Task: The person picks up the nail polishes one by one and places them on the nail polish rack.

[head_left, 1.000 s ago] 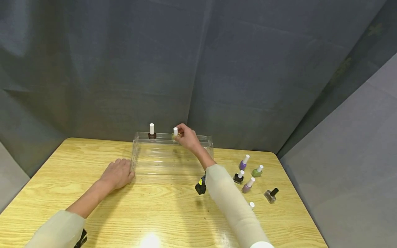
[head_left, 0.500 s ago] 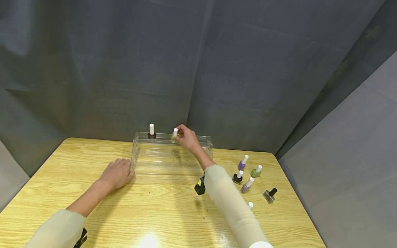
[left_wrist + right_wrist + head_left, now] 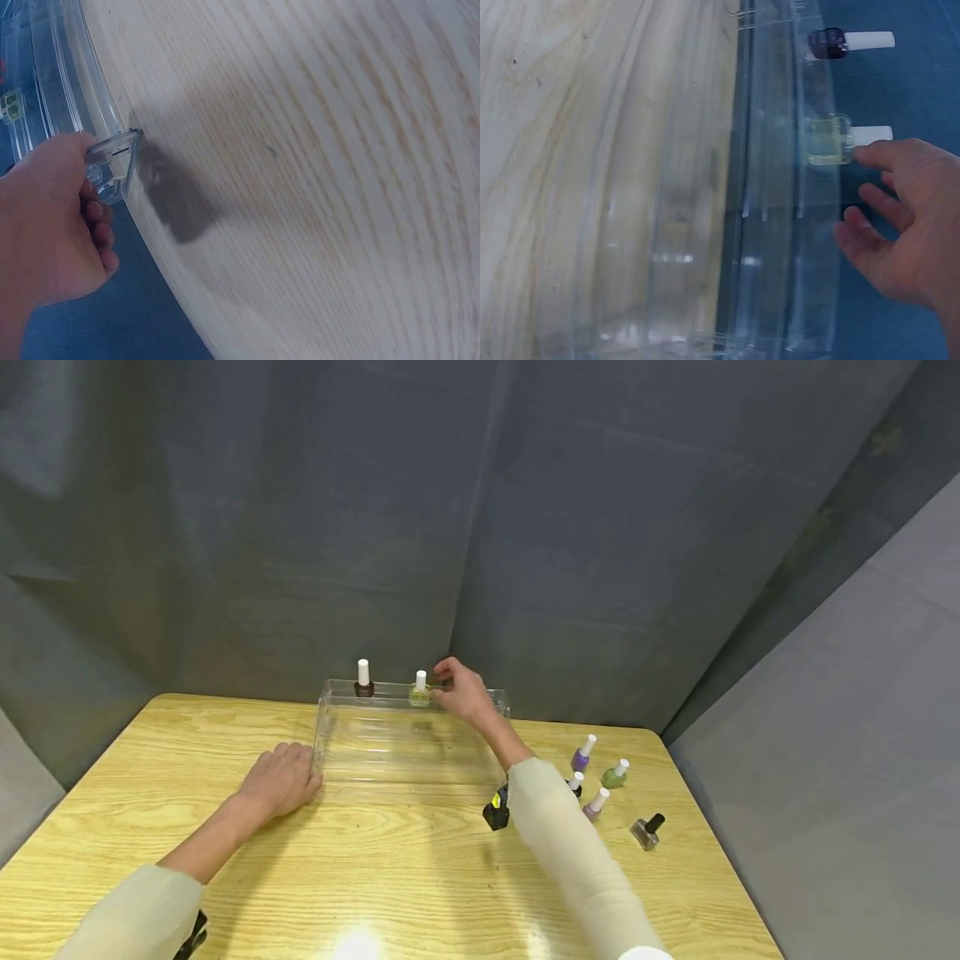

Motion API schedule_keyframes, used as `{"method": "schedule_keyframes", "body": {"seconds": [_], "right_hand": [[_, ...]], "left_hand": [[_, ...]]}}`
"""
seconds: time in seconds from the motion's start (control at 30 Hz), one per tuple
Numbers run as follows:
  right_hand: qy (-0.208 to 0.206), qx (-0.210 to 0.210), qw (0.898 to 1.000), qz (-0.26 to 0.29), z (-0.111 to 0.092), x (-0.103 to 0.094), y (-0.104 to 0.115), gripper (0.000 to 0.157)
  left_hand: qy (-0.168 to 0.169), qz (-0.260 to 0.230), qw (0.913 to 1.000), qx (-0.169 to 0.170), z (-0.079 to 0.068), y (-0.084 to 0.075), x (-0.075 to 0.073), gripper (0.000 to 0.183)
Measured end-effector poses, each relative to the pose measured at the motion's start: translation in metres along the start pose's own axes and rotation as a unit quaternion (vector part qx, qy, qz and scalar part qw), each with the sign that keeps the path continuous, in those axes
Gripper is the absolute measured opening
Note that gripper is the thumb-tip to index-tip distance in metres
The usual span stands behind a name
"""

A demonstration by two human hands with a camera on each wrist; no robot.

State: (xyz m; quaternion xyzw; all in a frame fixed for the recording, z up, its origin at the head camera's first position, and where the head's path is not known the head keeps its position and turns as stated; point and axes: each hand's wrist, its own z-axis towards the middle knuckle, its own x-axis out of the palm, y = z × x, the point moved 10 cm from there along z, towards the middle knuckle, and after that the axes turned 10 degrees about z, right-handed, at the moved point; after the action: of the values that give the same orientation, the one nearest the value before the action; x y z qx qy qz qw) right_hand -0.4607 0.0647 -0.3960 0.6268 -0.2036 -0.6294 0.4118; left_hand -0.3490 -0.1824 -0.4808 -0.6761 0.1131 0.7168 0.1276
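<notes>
A clear stepped acrylic rack point(image 3: 408, 752) stands on the table. My left hand point(image 3: 283, 779) grips its left end panel, and the curled fingers point(image 3: 96, 214) show in the left wrist view. On the top tier, a pale yellow nail polish bottle point(image 3: 419, 695) stands upright with a white cap. To its left stands a dark nail polish bottle point(image 3: 363, 687), also white-capped. My right hand point(image 3: 467, 695) is just right of the yellow bottle, fingers spread and loosely bent. In the right wrist view one fingertip point(image 3: 864, 154) lies at the yellow bottle's neck; contact is unclear.
Right of the rack stand a purple bottle point(image 3: 581, 759), a green bottle point(image 3: 614, 777), a mauve bottle point(image 3: 593, 810) and a clear black-capped bottle point(image 3: 645, 834). A black bottle point(image 3: 576, 784) is partly behind my right sleeve. A dark curtain point(image 3: 337, 527) hangs behind the table.
My right hand's fingers have come off the yellow bottle, and the hand has shifted slightly right. The bottle stays on the top tier. My left hand keeps its grip.
</notes>
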Motion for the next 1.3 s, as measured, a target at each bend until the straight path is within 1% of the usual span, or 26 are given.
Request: {"method": "schedule_keyframes", "body": {"seconds": [0.17,0.27,0.37,0.47,0.63,0.93,1.13,1.3], "right_hand": [[0.019,0.008,0.998,-0.057,-0.005,-0.011,0.009,0.039],[0.046,0.016,0.993,-0.108,-0.012,-0.015,0.014,0.039],[0.067,0.019,0.987,-0.144,-0.020,-0.022,0.018,0.040],[0.074,0.014,0.985,-0.155,-0.029,-0.033,0.024,0.041],[0.077,0.008,0.982,-0.175,-0.045,-0.050,0.027,0.038],[0.097,0.000,0.976,-0.197,-0.071,-0.070,0.031,0.040],[0.094,-0.025,0.975,-0.201,-0.089,-0.081,0.033,0.040],[0.085,-0.026,0.978,-0.190,-0.110,-0.091,0.027,0.039]], "left_hand": [[0.000,0.002,1.0000,0.001,0.000,0.001,0.001,0.030],[0.002,0.001,1.0000,0.001,-0.001,0.001,0.001,0.032],[0.002,0.000,1.0000,0.000,-0.002,0.002,0.000,0.030],[-0.003,0.000,1.0000,0.001,-0.003,0.002,-0.002,0.025],[-0.006,0.004,1.0000,0.003,-0.003,0.002,-0.003,0.024],[-0.008,0.010,0.9999,0.004,-0.002,0.006,-0.001,0.027],[-0.012,0.014,0.9998,0.006,-0.002,0.007,0.001,0.026],[-0.004,0.011,0.9999,0.009,-0.002,0.006,0.000,0.025]]}}
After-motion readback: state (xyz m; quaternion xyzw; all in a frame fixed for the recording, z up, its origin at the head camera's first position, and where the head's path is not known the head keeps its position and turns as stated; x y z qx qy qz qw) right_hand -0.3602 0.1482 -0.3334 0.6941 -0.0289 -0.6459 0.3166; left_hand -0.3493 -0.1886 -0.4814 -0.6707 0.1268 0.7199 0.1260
